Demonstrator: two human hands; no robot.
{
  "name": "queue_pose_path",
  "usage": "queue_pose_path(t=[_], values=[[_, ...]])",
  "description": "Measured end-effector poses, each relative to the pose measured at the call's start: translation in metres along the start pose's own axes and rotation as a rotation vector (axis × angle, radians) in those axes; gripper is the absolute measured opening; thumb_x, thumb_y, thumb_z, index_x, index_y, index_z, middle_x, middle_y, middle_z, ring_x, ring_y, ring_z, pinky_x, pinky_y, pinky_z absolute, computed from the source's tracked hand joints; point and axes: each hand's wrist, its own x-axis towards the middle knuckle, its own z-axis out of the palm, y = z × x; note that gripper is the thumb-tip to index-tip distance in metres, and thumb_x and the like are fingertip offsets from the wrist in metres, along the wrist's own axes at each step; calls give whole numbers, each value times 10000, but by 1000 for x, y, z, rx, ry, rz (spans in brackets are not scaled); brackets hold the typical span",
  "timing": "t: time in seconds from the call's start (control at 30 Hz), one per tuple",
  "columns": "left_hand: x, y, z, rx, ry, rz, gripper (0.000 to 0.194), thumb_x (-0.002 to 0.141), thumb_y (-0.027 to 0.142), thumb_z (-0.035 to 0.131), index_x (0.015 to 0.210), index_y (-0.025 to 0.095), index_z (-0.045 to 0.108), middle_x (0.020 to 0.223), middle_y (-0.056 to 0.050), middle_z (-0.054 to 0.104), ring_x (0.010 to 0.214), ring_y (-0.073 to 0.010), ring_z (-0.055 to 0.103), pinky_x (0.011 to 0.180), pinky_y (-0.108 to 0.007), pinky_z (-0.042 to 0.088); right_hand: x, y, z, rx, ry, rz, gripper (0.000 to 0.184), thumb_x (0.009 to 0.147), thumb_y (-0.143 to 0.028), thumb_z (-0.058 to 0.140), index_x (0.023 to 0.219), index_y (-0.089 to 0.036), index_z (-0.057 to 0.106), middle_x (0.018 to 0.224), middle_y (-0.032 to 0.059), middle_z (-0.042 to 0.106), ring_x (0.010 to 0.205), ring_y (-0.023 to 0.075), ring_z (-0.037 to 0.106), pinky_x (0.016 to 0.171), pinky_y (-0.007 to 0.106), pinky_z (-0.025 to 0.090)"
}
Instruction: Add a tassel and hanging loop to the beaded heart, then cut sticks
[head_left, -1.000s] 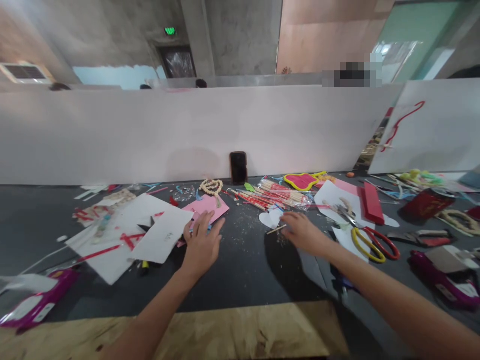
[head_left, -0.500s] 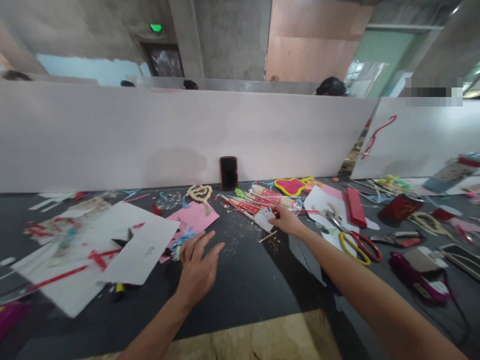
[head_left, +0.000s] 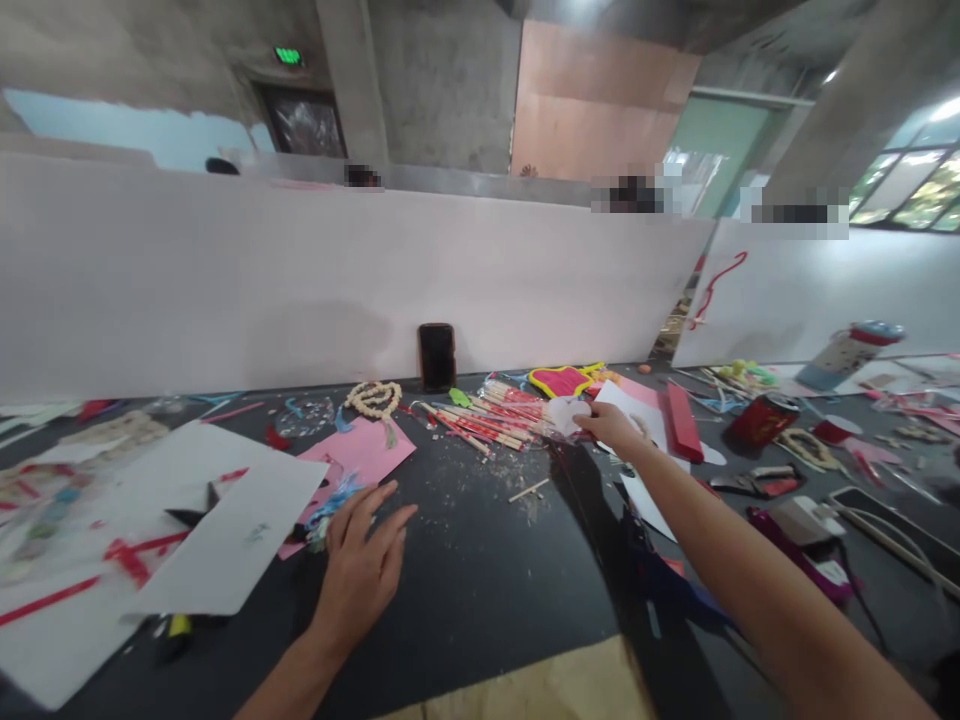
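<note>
Right hand (head_left: 611, 428) pinches white paper (head_left: 564, 414), now shifted rightward to end of red sticks (head_left: 480, 420), leaving short stick (head_left: 529, 491) apart; left hand (head_left: 361, 560) empty, fingers spread, beside blue tassel (head_left: 335, 503).

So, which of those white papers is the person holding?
The small white piece in the right hand; the larger white sheets at left lie on the dark table.

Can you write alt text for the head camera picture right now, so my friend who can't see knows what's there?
A person's right hand pinches a small white paper piece near red-and-cream sticks, while their left hand is open beside blue threads. On the cluttered dark table, a phone stands against a white board.
</note>
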Motion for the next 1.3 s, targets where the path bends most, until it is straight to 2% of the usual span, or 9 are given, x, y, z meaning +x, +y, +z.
queue_pose_path(t=[0.1,0.17,0.37,0.47,0.63,0.83,0.97,1.13,1.3], values=[[-2,-1,2,-8,-8,10,278,808,112,499,1027,245,608,1223,-81,507,1173,-265,440,982,-464,368,1,1,5,-35,28,-3,328,870,-340,524,1143,-157,527,1132,69,557,948,191,574,788,392,494],[-3,-2,4,-11,1,11,268,805,117,505,1013,246,613,1215,-81,514,1167,-268,447,980,-466,373,2,4,0,-75,48,3,322,872,-342,521,1139,-162,531,1139,68,555,956,192,571,797,394,490],[-3,-6,6,-21,-8,22,244,805,127,506,989,238,619,1211,-89,516,1156,-275,461,979,-472,375,-9,45,-61,-259,62,137,319,874,-335,518,1145,-166,528,1142,72,554,947,185,572,789,385,493],[-4,-6,8,-37,-25,35,241,807,125,500,986,238,616,1211,-91,512,1148,-275,467,970,-475,378,-28,72,-80,-385,-14,196,298,875,-339,515,1118,-170,546,1137,65,559,952,188,570,800,384,488],[-5,-6,11,-59,-39,57,241,809,118,497,990,242,596,1197,-95,506,1137,-281,470,942,-488,383,-63,102,-68,-532,-117,257,306,872,-332,522,1129,-165,535,1131,71,560,953,184,571,803,394,486],[-5,-6,11,-71,-49,86,243,809,105,498,994,240,581,1196,-97,493,1131,-277,464,924,-472,397,-81,114,-48,-557,-97,260,315,869,-345,525,1123,-158,534,1096,68,572,925,178,579,785,386,491],[-5,-5,10,-66,-46,88,233,810,100,495,987,223,584,1192,-103,491,1108,-271,479,924,-474,395,-84,120,-50,-515,-12,260,310,871,-359,519,1103,-155,539,1033,57,590,860,159,590,747,360,498],[-5,-5,9,-74,-50,92,215,819,111,489,982,210,587,1188,-106,489,1115,-267,466,934,-473,382,-79,129,-66,-424,187,259,378,835,-414,522,1092,-137,536,923,76,631,769,164,600,666,303,476],[-6,-7,9,-84,-52,92,218,820,113,488,989,214,583,1185,-106,487,1105,-264,464,921,-468,385,-82,132,-69,-328,327,154,439,804,-431,455,1132,-143,503,905,104,645,717,192,603,592,278,444]])
